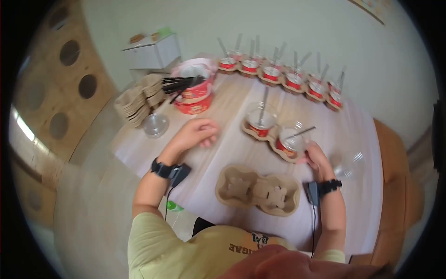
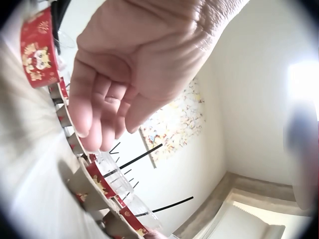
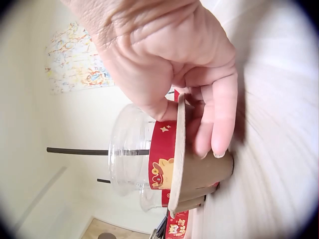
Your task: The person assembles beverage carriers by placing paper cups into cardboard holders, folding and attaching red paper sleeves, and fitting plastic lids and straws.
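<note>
My right hand (image 1: 317, 156) grips the near right end of a cardboard cup carrier (image 3: 197, 174), thumb over the rim beside a cup and fingers along the outer wall. The carrier holds two clear plastic cups (image 1: 261, 117) with red printed bands, each with a black straw (image 3: 75, 151). Loosely bent, the fingers of my left hand (image 1: 197, 132) hold nothing above the table, left of that carrier, as the left wrist view (image 2: 134, 64) also shows. An unfilled two-cup carrier (image 1: 227, 183) lies on the table close to my body.
A row of carriers with cups and straws (image 1: 294, 80) lines the table's far edge. Back left stand stacked carriers (image 1: 132, 109), a clear cup (image 1: 155, 125) and red tubs (image 1: 193, 106) with black straws on top. Clear plastic cups (image 1: 346, 168) lie right of my right hand.
</note>
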`<control>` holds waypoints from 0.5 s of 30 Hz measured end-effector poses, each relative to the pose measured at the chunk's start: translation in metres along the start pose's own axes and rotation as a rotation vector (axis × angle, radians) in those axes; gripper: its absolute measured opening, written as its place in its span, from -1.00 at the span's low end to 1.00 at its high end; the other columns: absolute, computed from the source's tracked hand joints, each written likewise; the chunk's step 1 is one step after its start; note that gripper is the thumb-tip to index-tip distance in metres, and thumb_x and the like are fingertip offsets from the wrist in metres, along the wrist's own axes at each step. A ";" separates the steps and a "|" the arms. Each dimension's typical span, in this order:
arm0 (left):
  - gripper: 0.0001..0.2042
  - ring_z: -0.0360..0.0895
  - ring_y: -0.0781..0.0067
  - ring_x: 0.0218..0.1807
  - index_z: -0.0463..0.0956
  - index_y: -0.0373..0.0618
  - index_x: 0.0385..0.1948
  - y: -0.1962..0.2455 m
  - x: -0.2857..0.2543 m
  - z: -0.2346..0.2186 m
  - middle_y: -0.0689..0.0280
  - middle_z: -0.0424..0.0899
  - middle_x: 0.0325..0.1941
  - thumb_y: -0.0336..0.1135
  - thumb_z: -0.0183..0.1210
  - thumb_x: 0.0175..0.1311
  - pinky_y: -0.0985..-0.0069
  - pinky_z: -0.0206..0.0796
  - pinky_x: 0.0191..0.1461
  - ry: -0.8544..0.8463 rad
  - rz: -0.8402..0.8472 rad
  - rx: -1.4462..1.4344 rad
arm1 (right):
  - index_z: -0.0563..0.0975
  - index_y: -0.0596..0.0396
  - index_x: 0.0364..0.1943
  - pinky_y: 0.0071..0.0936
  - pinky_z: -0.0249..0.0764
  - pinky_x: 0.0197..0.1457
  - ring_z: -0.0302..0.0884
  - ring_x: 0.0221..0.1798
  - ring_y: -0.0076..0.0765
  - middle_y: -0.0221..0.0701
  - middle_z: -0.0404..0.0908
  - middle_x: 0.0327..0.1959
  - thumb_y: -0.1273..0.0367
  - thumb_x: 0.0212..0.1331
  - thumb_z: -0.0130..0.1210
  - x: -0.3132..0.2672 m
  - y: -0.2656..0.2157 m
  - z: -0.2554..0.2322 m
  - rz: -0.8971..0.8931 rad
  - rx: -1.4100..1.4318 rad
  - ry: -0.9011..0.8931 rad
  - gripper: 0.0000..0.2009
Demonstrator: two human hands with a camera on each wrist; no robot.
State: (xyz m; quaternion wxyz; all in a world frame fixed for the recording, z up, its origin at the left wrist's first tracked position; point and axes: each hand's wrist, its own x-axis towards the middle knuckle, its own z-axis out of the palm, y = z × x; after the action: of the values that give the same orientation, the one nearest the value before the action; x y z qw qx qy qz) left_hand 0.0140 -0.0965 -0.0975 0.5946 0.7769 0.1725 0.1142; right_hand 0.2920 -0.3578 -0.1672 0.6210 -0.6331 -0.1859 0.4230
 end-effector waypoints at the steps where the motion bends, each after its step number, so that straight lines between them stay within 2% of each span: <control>1: -0.85 0.42 0.68 -0.61 0.45 -0.17 -0.31 -0.007 -0.003 -0.002 0.37 0.55 -0.54 -0.32 0.03 0.17 0.75 0.25 -0.58 0.004 -0.019 -0.016 | 0.40 0.20 -0.18 -0.44 0.57 -0.54 0.54 -0.54 -0.37 -0.27 0.54 -0.42 0.38 0.16 -0.19 -0.001 0.001 -0.001 0.009 -0.016 -0.024 -0.78; 8: -0.83 0.46 0.62 -0.59 0.45 -0.21 -0.27 -0.038 0.007 -0.005 0.33 0.55 -0.53 -0.33 0.02 0.18 0.73 0.27 -0.57 -0.060 -0.094 -0.105 | 0.39 0.21 -0.17 -0.38 0.58 -0.44 0.56 -0.50 -0.34 -0.24 0.55 -0.38 0.37 0.18 -0.20 -0.012 -0.010 0.004 0.012 0.032 -0.050 -0.77; 10: -0.83 0.46 0.62 -0.59 0.44 -0.21 -0.27 -0.043 0.008 -0.007 0.34 0.55 -0.54 -0.34 0.02 0.18 0.73 0.28 -0.57 -0.066 -0.092 -0.108 | 0.39 0.25 -0.17 -0.40 0.58 -0.45 0.58 -0.46 -0.32 -0.18 0.55 -0.36 0.35 0.20 -0.21 -0.014 -0.012 0.004 -0.105 0.185 -0.061 -0.75; 15: -0.85 0.44 0.65 -0.61 0.45 -0.20 -0.28 -0.046 0.001 -0.014 0.36 0.53 -0.56 -0.36 0.00 0.19 0.74 0.26 -0.58 -0.043 -0.085 -0.118 | 0.37 0.32 -0.17 -0.41 0.59 -0.45 0.59 -0.45 -0.31 -0.14 0.55 -0.36 0.34 0.20 -0.21 -0.040 -0.045 -0.020 -0.159 0.163 -0.024 -0.72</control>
State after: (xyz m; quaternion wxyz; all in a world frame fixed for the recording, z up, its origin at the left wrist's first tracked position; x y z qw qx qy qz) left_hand 0.0032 -0.0733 -0.1381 0.6473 0.7347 0.1857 0.0822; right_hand 0.2974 -0.3934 -0.1148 0.6996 -0.5588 -0.2080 0.3939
